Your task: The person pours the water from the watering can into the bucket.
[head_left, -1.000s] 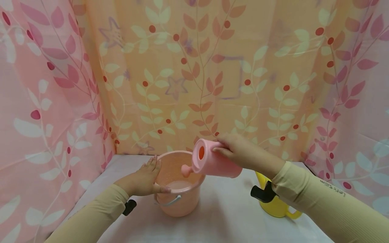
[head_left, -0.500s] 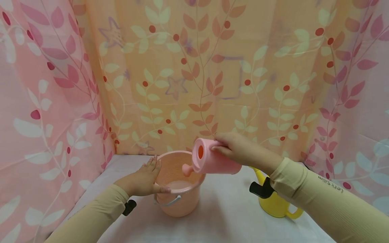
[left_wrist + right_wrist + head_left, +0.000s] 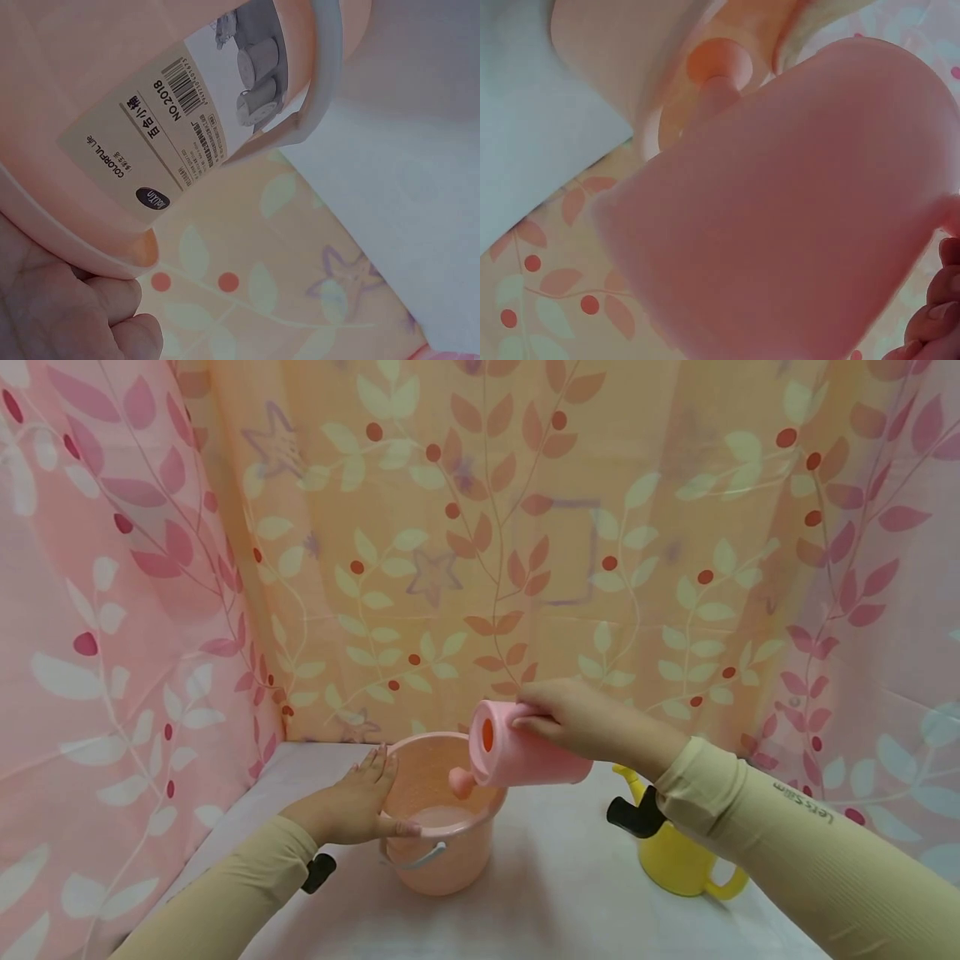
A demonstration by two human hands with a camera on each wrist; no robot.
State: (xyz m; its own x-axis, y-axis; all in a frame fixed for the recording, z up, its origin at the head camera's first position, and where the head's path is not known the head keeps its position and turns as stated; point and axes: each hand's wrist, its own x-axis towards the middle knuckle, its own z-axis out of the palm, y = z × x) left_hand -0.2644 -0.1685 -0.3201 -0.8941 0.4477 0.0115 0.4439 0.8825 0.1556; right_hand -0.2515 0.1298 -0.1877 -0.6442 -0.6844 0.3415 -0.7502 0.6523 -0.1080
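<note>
In the head view my right hand (image 3: 573,718) grips the handle of a pink watering can (image 3: 532,756). The can lies tipped on its side, with its orange filling hole facing left. Its rose (image 3: 720,64) points into a peach bucket (image 3: 446,864), over the right part of the rim. Inside the bucket the bottom looks pale and slightly shiny; I cannot tell how much liquid is there. My left hand (image 3: 348,802) rests on the bucket's left rim, fingers spread and mostly straight, thumb along the near edge. In the left wrist view its fingers (image 3: 112,300) touch the rim's underside.
A yellow watering can (image 3: 678,864) stands on the white table (image 3: 570,893) to the right, partly behind my right forearm. The bucket's grey handle (image 3: 423,857) hangs down in front. Leaf-patterned curtains (image 3: 420,568) enclose the table at the back and both sides.
My right hand and the pink watering can have shifted slightly left and up, with the can tipped a little further. The left hand and bucket stay where they were.
</note>
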